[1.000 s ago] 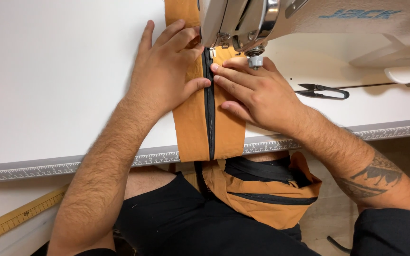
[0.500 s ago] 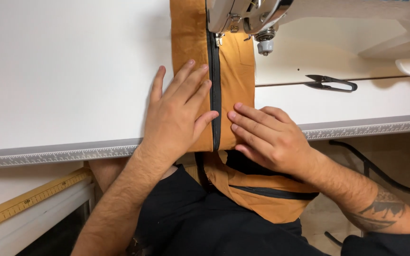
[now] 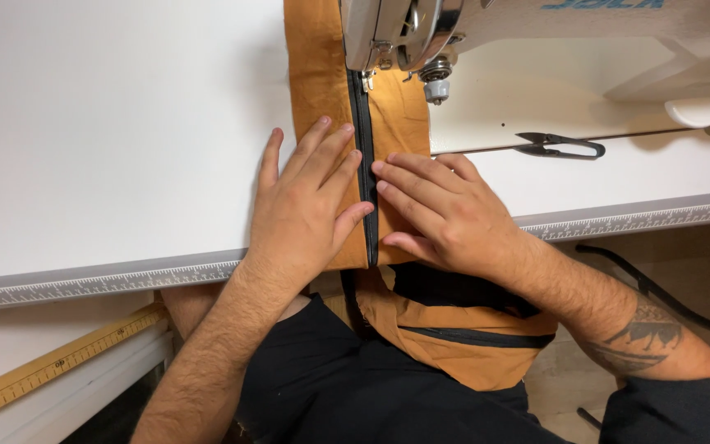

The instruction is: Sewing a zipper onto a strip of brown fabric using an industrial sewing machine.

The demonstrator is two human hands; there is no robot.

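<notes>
Tan fabric strip [image 3: 326,82] with a black zipper [image 3: 363,156] hangs off the bench's [image 3: 108,148] near edge. Left hand [image 3: 301,210] and right hand [image 3: 445,214] lie flat either side of the zipper, fingers spread, pinching nothing. Farther back it runs under the sewing machine [image 3: 404,33], with thread snips [image 3: 556,146] toward the right edge.

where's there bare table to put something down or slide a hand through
Bare white table spreads left of the left hand. A smaller patch lies between the snips and the table's ruled edge. It is crowded around the orange fabric under the sewing machine.
</notes>
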